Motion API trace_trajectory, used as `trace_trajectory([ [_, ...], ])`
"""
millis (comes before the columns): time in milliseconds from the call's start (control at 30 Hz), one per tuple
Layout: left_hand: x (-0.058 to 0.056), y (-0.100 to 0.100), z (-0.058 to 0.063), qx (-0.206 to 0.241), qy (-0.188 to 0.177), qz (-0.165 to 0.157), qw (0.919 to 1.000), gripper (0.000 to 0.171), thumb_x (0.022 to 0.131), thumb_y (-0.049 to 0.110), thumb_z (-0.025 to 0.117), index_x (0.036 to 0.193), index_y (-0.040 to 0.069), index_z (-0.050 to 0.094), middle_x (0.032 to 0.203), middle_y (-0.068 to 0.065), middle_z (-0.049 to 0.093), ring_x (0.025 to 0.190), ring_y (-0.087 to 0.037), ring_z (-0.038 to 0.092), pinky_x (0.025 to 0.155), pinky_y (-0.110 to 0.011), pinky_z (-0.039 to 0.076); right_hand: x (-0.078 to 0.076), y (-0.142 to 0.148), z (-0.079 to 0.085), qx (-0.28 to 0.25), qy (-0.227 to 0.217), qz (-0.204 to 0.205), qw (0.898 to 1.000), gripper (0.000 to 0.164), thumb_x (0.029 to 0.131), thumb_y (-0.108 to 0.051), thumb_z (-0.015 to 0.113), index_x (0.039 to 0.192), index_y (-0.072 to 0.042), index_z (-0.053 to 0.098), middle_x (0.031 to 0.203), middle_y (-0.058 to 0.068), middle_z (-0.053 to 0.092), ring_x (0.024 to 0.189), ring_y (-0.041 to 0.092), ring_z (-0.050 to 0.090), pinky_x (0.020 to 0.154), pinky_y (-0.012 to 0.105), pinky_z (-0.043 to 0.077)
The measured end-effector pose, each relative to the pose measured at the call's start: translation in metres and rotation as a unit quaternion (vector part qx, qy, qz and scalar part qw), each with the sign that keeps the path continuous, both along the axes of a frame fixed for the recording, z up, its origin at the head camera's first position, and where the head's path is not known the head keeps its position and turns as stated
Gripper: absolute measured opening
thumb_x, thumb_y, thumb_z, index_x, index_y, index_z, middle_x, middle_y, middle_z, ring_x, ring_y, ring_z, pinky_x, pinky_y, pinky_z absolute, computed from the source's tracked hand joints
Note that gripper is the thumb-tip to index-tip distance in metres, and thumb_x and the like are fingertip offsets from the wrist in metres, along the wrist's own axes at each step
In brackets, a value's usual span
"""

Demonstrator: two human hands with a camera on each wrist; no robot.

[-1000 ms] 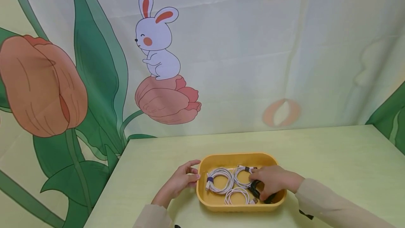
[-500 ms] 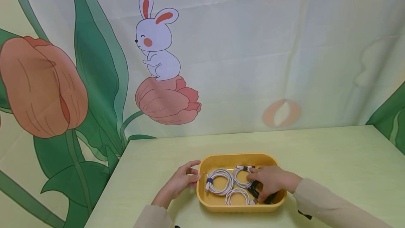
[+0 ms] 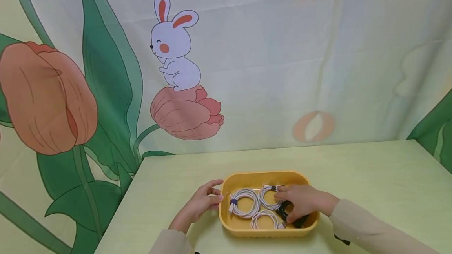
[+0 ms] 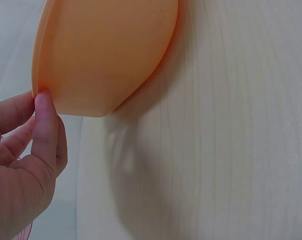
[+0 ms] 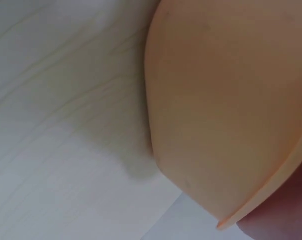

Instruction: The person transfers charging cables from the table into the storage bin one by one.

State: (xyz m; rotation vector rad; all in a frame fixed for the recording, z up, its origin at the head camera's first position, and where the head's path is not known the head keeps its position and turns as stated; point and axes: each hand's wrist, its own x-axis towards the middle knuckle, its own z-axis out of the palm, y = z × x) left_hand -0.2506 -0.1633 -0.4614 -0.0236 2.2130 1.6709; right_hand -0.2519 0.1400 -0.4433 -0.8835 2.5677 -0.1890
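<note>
A yellow plastic tray [image 3: 268, 233] stands on the table, with several coiled cables inside. My left hand [image 3: 202, 202] pinches its left rim; the left wrist view shows the thumb [image 4: 45, 117] against the tray's outer wall and the fingers by the rim. Inside the tray's right end, my right hand [image 3: 301, 199] lies over a black cable [image 3: 283, 211], thumb and fingers spread, fingertips at a small white cable coil [image 3: 265, 198]. Its far fingers are hidden. A larger white coil [image 3: 253, 209] with a dark blue tie lies left, and a thin white cable [image 3: 257, 221] lies near the front wall.
The pale wooden table [image 3: 370, 183] stretches out around the tray. Behind it hangs a cloth backdrop [image 3: 254, 69] printed with a rabbit and tulips. In the right wrist view, the tray's outer wall [image 5: 220, 110] fills much of the picture.
My right fingertips have shifted slightly left, and the small white coil and black cable have edged left with them. My left hand stays at the tray rim.
</note>
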Motion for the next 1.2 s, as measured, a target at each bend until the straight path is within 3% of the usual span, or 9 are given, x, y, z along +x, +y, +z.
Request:
trace_trajectory([
  [533, 0.001, 0.0, 0.001, 0.009, 0.006, -0.003, 0.9999, 0.049, 0.084, 0.001, 0.054, 0.131, 0.007, 0.039, 0.094, -0.007, 0.046, 0.073, -0.012, 0.05, 0.063, -0.023, 0.049, 0.005, 0.011, 0.001, -0.058, 0.011, 0.006, 0.998, 0.063, 0.075, -0.038, 0.065, 0.13, -0.014, 0.045, 0.139, 0.009, 0.036, 0.124, 0.03, 0.037, 0.096, 0.047, 0.035],
  [900, 0.001, 0.0, 0.0, 0.008, 0.012, -0.002, 0.9999, 0.048, 0.084, 0.001, 0.054, 0.13, 0.007, 0.039, 0.094, -0.007, 0.046, 0.075, -0.012, 0.051, 0.065, -0.024, 0.05, 0.006, 0.018, 0.0, -0.074, 0.083, 0.023, 0.994, 0.061, 0.076, -0.038, 0.064, 0.127, -0.011, 0.047, 0.133, 0.012, 0.043, 0.123, 0.035, 0.036, 0.096, 0.051, 0.033],
  [1200, 0.003, 0.003, 0.001, -0.017, 0.025, 0.004, 0.9995, 0.048, 0.084, 0.001, 0.055, 0.129, 0.006, 0.041, 0.097, -0.01, 0.047, 0.077, -0.014, 0.051, 0.068, -0.027, 0.052, 0.007, 0.025, 0.001, -0.1, 0.135, 0.051, 0.984, 0.057, 0.077, -0.037, 0.062, 0.124, -0.008, 0.05, 0.129, 0.013, 0.047, 0.12, 0.034, 0.04, 0.093, 0.05, 0.036],
])
